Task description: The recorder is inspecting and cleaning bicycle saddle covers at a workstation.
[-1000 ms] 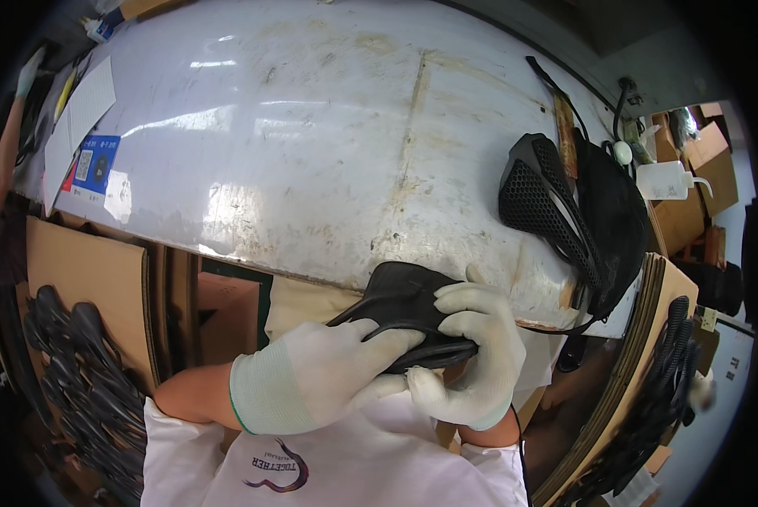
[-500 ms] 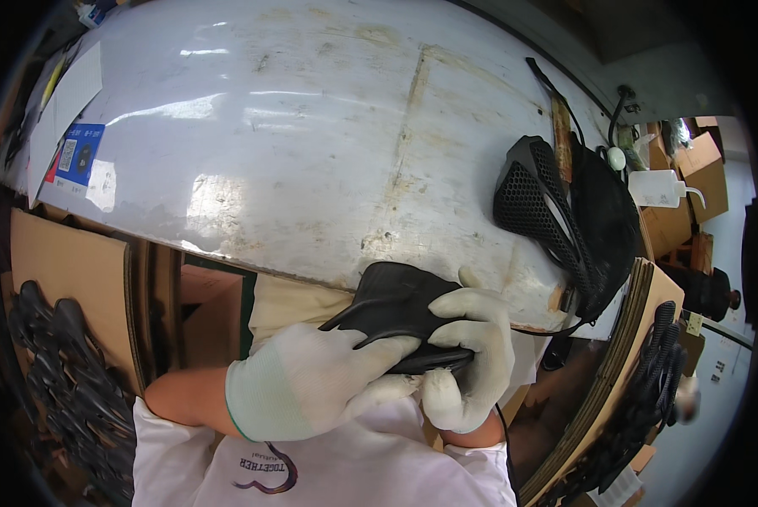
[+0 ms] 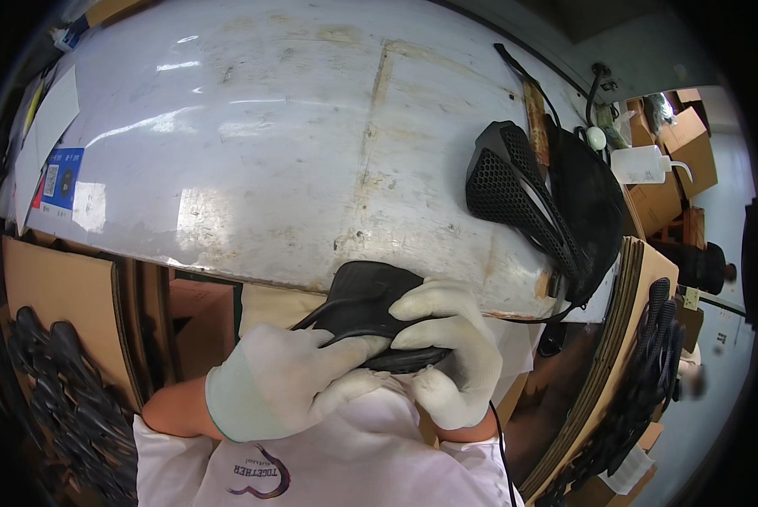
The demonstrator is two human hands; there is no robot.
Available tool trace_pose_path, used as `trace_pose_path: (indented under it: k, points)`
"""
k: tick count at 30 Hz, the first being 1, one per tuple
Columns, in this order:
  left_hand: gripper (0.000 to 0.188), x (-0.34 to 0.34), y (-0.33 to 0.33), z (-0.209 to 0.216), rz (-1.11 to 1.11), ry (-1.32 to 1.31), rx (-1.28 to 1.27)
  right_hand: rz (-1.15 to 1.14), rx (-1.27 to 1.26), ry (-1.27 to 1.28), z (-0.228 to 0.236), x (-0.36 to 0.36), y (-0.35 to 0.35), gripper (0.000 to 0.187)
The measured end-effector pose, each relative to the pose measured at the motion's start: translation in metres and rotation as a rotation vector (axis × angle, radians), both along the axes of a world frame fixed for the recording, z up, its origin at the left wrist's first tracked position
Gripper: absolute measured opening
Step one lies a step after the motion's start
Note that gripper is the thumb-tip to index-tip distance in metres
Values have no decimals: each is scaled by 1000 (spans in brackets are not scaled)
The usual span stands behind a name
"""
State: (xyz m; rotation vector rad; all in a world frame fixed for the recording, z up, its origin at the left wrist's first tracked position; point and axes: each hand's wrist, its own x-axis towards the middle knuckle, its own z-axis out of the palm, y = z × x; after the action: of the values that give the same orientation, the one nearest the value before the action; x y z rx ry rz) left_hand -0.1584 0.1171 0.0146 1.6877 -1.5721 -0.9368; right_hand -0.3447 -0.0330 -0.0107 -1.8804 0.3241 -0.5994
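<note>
A black bicycle saddle (image 3: 362, 300) with a smooth, soft-looking cover is held close to my body, just off the near edge of the workbench (image 3: 286, 169). My left hand (image 3: 290, 376), in a white knit glove, grips its near left side with the thumb and fingers. From the right, my gloved right hand (image 3: 455, 346) curls over the saddle, fingers pressed on its top and the thumb near the lower rim. The saddle's underside and part of its near end are hidden by my gloves.
On the bench's right lie a black honeycomb-patterned saddle (image 3: 514, 190) and a black cloth-like item (image 3: 594, 203). Cardboard holders with black saddles stand left (image 3: 66, 363) and right (image 3: 649, 363). A white squeeze bottle (image 3: 641, 166) is beyond; a blue card (image 3: 62, 177) sits at left.
The view has shifted slightly, so the bench items appear further left. Both hands keep their hold on the saddle, with the right fingers slightly shifted over its top.
</note>
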Motion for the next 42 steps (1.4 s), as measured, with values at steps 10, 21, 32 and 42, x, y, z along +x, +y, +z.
trace_pose_path:
  k: [10,21,32,42]
  points:
    - [42,-3,-1,2,15,13,45,-194,-43,-51,-1,7,20,28]
    - [40,7,-4,4,-23,65,-43,13,-26,-51,-7,0,-8,31]
    - [40,6,-7,2,-88,-117,8,13,-106,-53,-7,4,-9,39]
    - [42,-21,-1,5,-119,-479,218,91,-32,-46,-8,-4,-20,40]
